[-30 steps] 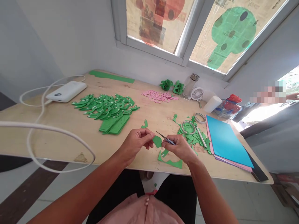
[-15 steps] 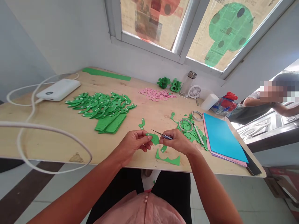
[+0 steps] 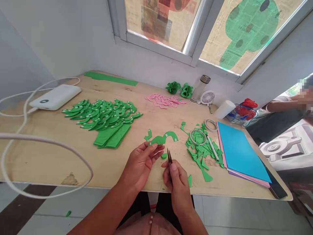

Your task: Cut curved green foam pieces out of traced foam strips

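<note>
Pinched in the fingers of my left hand (image 3: pixel 143 163) is a green paper cutout (image 3: pixel 157 140) with a wavy edge. My right hand (image 3: pixel 179 186) is wrapped round a pair of scissors (image 3: pixel 169 158), whose blades point away from me and look nearly closed. A curved green strip (image 3: pixel 171 134) with white patches shows just beyond the cutout; I cannot tell whether they touch. Farther left lies another small curved piece (image 3: pixel 149 133). A green scrap (image 3: pixel 164 156) is on the table between my hands.
Left are piled green cutouts (image 3: pixel 105 112) and stacked green sheets (image 3: pixel 112 135); behind, pink cutouts (image 3: pixel 165 100). Green scraps (image 3: pixel 202 148), tape rolls (image 3: pixel 211 125) and coloured sheets (image 3: pixel 242 150) lie right. A power bank (image 3: pixel 55 97) trails a white cable. A person (image 3: pixel 286 106) sits at far right.
The scissors have swung from pointing left across the paper to pointing away, and my right hand is lower. The large offcut has left its spot near the table edge. The view has shifted.
</note>
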### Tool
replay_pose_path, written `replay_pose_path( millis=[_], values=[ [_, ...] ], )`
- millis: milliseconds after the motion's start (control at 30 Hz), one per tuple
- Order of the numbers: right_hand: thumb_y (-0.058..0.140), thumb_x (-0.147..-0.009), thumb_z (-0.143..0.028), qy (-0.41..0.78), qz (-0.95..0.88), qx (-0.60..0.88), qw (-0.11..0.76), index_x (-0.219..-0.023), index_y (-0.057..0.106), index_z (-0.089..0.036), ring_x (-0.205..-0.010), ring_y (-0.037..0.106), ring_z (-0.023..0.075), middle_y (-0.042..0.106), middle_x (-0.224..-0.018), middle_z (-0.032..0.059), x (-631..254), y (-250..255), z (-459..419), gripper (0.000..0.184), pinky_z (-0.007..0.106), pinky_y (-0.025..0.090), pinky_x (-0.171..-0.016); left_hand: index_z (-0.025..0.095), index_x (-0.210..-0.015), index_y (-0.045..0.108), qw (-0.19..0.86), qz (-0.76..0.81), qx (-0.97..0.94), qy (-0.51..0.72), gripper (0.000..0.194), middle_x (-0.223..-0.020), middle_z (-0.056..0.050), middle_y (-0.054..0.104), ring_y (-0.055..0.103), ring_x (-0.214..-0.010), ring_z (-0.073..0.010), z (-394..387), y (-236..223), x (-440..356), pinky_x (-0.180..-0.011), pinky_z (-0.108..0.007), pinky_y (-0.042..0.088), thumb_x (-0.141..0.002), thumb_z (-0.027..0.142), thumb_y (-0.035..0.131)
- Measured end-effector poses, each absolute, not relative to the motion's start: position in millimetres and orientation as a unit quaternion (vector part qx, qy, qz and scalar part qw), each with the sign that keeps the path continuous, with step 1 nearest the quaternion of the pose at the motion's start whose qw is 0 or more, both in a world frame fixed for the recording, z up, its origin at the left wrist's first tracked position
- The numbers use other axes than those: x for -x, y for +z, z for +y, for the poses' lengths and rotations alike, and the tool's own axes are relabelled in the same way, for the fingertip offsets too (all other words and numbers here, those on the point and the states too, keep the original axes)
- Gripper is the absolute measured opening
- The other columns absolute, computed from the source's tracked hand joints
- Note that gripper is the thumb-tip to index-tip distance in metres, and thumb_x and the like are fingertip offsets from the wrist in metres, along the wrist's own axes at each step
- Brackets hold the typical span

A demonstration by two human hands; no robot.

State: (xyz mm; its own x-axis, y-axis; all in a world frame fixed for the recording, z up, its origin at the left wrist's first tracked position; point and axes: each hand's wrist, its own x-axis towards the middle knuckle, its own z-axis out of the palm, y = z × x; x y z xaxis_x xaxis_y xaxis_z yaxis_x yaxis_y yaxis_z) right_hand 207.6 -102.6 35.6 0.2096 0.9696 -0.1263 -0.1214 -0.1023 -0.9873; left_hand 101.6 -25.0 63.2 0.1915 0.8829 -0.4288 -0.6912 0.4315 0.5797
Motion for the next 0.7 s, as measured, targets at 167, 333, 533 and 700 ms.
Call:
replay_pose_path(
  millis=[167, 333, 533, 700],
  values=[
    [0.047, -0.09, -0.058, 0.536, -0.368, 0.53, 0.545, -0.075, 0.051, -0.02, -0.05, 0.029, 0.0102, 0.041, -0.057, -0.0051, -197.0, 40.6, -96.6, 0.041, 0.023, 0.02, -0.044, 0.017, -0.074, 0.06, 0.775, 0.363, -0.133, 0.5, 0.026, -0.074, -0.002, 0.073, 0.07, -0.075, -0.0181, -34.2, 72.4, -104.1, -0.067, -0.027, 0.053, -0.058, 0.017, 0.08],
    [0.051, -0.089, -0.056, 0.551, -0.35, 0.504, 0.566, -0.062, 0.043, -0.02, -0.047, 0.023, 0.0089, 0.036, -0.052, -0.0066, -196.8, 40.3, -93.2, 0.045, 0.024, 0.018, -0.042, 0.017, -0.074, 0.059, 0.757, 0.375, -0.172, 0.507, 0.029, -0.069, -0.003, 0.072, 0.069, -0.07, -0.019, -38.6, 78.1, -104.7, -0.063, -0.027, 0.052, -0.057, 0.022, 0.081],
    [0.054, -0.086, -0.056, 0.559, -0.321, 0.502, 0.577, -0.061, 0.044, -0.02, -0.045, 0.023, 0.0079, 0.036, -0.051, -0.0066, -195.0, 38.2, -94.1, 0.045, 0.024, 0.016, -0.041, 0.017, -0.072, 0.058, 0.732, 0.393, -0.186, 0.524, 0.028, -0.066, -0.002, 0.072, 0.069, -0.068, -0.0184, -41.5, 81.0, -107.8, -0.064, -0.028, 0.053, -0.056, 0.023, 0.08],
    [0.055, -0.087, -0.055, 0.562, -0.304, 0.491, 0.591, -0.06, 0.043, -0.02, -0.044, 0.02, 0.0075, 0.034, -0.049, -0.0071, -193.4, 38.0, -94.5, 0.046, 0.024, 0.014, -0.04, 0.017, -0.072, 0.06, 0.723, 0.393, -0.201, 0.532, 0.026, -0.067, -0.001, 0.072, 0.068, -0.065, -0.0166, -44.0, 80.7, -109.9, -0.066, -0.029, 0.053, -0.057, 0.024, 0.08]
  ],
)
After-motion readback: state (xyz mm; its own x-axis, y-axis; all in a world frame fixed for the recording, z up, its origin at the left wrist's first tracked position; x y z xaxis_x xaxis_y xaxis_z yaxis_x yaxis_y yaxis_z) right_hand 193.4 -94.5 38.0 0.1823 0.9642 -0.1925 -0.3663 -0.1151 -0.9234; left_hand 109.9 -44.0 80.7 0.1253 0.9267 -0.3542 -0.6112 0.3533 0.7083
